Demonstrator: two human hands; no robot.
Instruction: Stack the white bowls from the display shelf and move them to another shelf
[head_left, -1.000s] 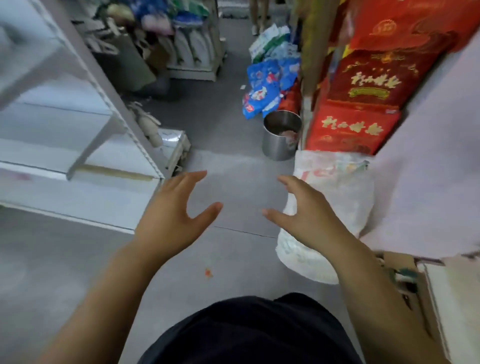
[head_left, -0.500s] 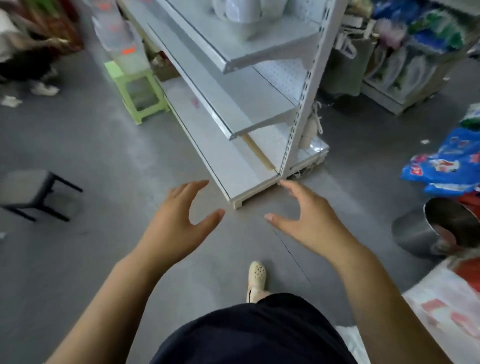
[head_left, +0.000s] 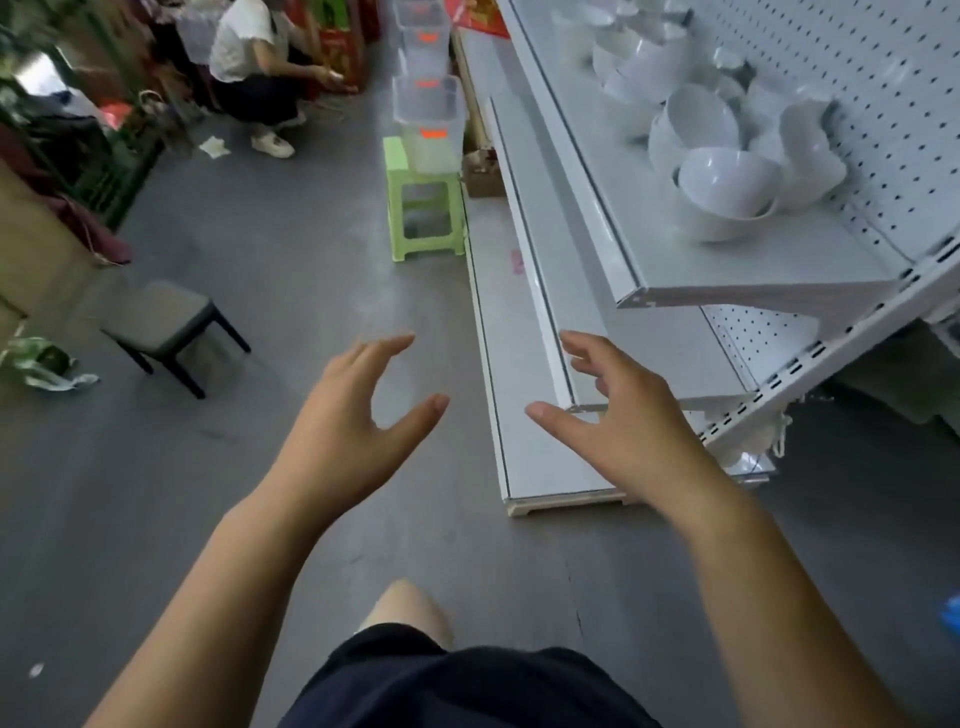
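Note:
Several white bowls lie loosely on the upper white display shelf at the upper right, some nested, some tipped on their sides. My left hand and my right hand are held out in front of me, palms facing each other, fingers spread and relaxed, holding nothing. Both hands hang well below and to the left of the bowls. My right hand is in front of the corner of the middle shelf.
A green plastic stool carrying stacked clear bins stands by the shelf. A dark low stool stands on the grey floor at left. A person crouches at the far end. The bottom shelf board juts into the aisle.
My view has swung left from the aisle with red boxes onto the shelf unit, and the white bowls have come into sight. Both hands keep the same spread, empty pose.

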